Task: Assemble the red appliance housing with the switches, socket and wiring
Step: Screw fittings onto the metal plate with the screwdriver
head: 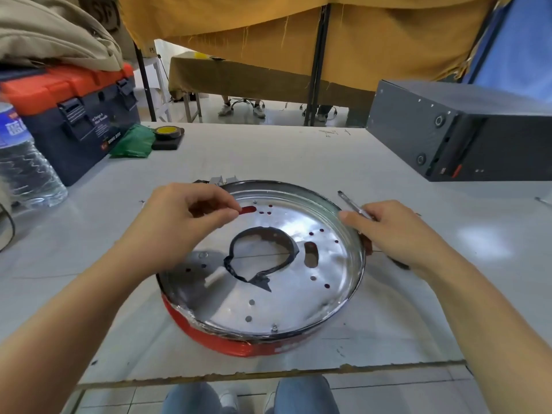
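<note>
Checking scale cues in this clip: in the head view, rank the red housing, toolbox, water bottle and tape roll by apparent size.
1. red housing, nearest the camera, which inflates it.
2. toolbox, partly cut off by the jacket on it.
3. water bottle, cropped at the frame edge, so uncertain against the toolbox.
4. tape roll, clearly smallest.

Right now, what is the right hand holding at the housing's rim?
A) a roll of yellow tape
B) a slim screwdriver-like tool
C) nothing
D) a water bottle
B: the right hand grips a slim screwdriver-like tool whose metal tip points away past the rim of the red housing; the yellow tape and the bottle sit far off on the table's left side.
</note>
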The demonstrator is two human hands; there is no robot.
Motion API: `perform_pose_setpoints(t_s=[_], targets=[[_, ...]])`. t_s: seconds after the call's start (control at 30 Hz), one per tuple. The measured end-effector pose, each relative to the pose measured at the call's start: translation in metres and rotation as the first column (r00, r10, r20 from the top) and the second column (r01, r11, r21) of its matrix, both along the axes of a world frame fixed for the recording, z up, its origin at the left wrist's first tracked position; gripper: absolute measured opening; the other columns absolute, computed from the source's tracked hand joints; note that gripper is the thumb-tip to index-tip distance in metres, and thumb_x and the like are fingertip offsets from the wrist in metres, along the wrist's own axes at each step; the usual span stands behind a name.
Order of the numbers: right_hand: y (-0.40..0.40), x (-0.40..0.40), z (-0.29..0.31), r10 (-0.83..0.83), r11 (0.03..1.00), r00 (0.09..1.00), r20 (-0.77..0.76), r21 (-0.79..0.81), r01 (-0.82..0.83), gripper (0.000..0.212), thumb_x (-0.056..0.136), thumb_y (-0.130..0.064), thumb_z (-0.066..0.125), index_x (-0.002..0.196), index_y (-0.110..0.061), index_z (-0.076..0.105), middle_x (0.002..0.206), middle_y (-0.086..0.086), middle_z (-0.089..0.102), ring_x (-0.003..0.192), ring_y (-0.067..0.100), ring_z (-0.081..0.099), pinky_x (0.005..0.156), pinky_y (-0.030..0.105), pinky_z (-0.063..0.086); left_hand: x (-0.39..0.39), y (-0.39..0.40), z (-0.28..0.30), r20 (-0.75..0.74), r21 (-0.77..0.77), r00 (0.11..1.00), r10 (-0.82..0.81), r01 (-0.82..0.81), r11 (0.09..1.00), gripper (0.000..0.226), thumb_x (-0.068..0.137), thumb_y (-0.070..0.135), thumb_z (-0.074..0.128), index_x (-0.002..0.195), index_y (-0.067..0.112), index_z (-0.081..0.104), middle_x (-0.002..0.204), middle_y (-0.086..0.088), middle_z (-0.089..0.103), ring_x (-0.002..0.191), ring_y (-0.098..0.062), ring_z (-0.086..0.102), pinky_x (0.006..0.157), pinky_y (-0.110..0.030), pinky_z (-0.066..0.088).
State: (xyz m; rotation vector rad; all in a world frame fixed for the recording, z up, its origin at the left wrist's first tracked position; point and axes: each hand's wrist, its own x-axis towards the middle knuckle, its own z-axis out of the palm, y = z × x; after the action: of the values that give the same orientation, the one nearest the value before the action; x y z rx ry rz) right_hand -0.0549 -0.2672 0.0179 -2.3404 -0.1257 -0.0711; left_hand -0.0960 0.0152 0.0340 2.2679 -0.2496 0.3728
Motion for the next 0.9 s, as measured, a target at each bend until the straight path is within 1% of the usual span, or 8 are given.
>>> perform_pose_setpoints(t_s=[0.13, 0.23, 0.33, 0.47, 0.53, 0.67, 0.83, 0.9], targets=[[0.006, 0.014, -0.005, 0.049, 0.997, 0.998, -0.051, 0.061, -0.045, 0.045, 0.087, -0.038, 0.062, 0.055, -0.015, 0.042, 0.037, -0.011, 0.040, 0.037, 0.003, 0.035, 0.045, 0.016, 0.028, 0.004, -0.018, 0.002, -0.054, 0.012, 0.987, -0.154, 0.155, 0.988, 0.008, 0.079, 0.025, 0.069, 0.077, 0.032, 0.073, 0.073, 0.010, 0.070, 0.070, -0.008, 0.064, 0.064, -0.017, 0.052], [0.007, 0.016, -0.009, 0.097, 0.978, 0.986, -0.135, 0.194, -0.070, 0.035, 0.088, -0.031, 0.059, 0.063, -0.013, 0.043, 0.051, -0.003, 0.031, 0.046, 0.011, 0.026, 0.052, 0.027, 0.022, 0.008, -0.030, 0.001, -0.093, 0.065, 0.973, -0.213, 0.219, 0.973, 0.009, 0.079, 0.023, 0.070, 0.075, 0.031, 0.072, 0.072, 0.008, 0.070, 0.067, -0.009, 0.063, 0.062, -0.018, 0.050], [0.008, 0.012, -0.013, 0.082, 0.969, 0.987, -0.137, 0.243, -0.047, 0.023, 0.088, -0.021, 0.054, 0.069, -0.013, 0.044, 0.059, 0.002, 0.026, 0.050, 0.012, 0.022, 0.051, 0.027, 0.018, 0.011, -0.039, 0.001, -0.135, 0.096, 0.956, -0.260, 0.274, 0.957, 0.011, 0.079, 0.020, 0.070, 0.076, 0.030, 0.072, 0.076, 0.006, 0.071, 0.071, -0.009, 0.064, 0.066, -0.021, 0.051], [0.003, 0.005, -0.019, 0.054, 0.972, 0.992, -0.110, 0.235, -0.027, 0.032, 0.085, -0.015, 0.050, 0.058, -0.013, 0.034, 0.046, -0.006, 0.026, 0.044, 0.009, 0.021, 0.048, 0.025, 0.018, 0.013, -0.049, 0.005, -0.187, 0.127, 0.934, -0.304, 0.330, 0.935, 0.012, 0.081, 0.020, 0.069, 0.077, 0.030, 0.074, 0.073, 0.013, 0.071, 0.068, -0.002, 0.064, 0.061, -0.009, 0.046], [0.000, 0.000, -0.020, 0.069, 0.970, 0.992, -0.105, 0.241, -0.042, 0.044, 0.085, -0.013, 0.048, 0.046, -0.020, 0.031, 0.035, -0.011, 0.033, 0.036, 0.005, 0.026, 0.042, 0.018, 0.022, 0.015, -0.055, 0.008, -0.227, 0.146, 0.914, -0.338, 0.375, 0.915, 0.012, 0.082, 0.021, 0.067, 0.080, 0.030, 0.075, 0.073, 0.016, 0.071, 0.068, 0.001, 0.064, 0.061, -0.008, 0.046], [-0.002, -0.008, -0.021, 0.114, 0.951, 0.985, -0.132, 0.300, -0.070, 0.045, 0.088, -0.018, 0.052, 0.045, -0.021, 0.040, 0.034, -0.009, 0.042, 0.034, 0.001, 0.033, 0.042, 0.013, 0.026, 0.023, -0.070, 0.013, -0.295, 0.150, 0.872, -0.390, 0.445, 0.883, 0.011, 0.083, 0.019, 0.067, 0.085, 0.025, 0.075, 0.076, 0.013, 0.072, 0.071, 0.000, 0.066, 0.070, -0.019, 0.053], [-0.004, -0.010, -0.021, 0.165, 0.906, 0.973, -0.161, 0.414, -0.085, 0.054, 0.093, -0.037, 0.052, 0.041, -0.023, 0.046, 0.037, -0.011, 0.041, 0.039, 0.009, 0.025, 0.041, 0.018, 0.022, 0.032, -0.092, 0.010, -0.337, 0.153, 0.841, -0.423, 0.493, 0.857, 0.011, 0.084, 0.014, 0.067, 0.086, 0.023, 0.074, 0.079, 0.008, 0.073, 0.073, -0.001, 0.066, 0.073, -0.018, 0.052], [-0.004, -0.009, -0.021, 0.160, 0.882, 0.968, -0.194, 0.468, -0.052, 0.055, 0.093, -0.039, 0.052, 0.040, -0.024, 0.051, 0.037, -0.011, 0.042, 0.041, 0.010, 0.021, 0.041, 0.020, 0.020, 0.034, -0.094, 0.006, -0.339, 0.143, 0.840, -0.423, 0.491, 0.859, 0.012, 0.085, 0.013, 0.066, 0.086, 0.022, 0.074, 0.077, 0.006, 0.073, 0.070, -0.001, 0.066, 0.067, -0.014, 0.050]])
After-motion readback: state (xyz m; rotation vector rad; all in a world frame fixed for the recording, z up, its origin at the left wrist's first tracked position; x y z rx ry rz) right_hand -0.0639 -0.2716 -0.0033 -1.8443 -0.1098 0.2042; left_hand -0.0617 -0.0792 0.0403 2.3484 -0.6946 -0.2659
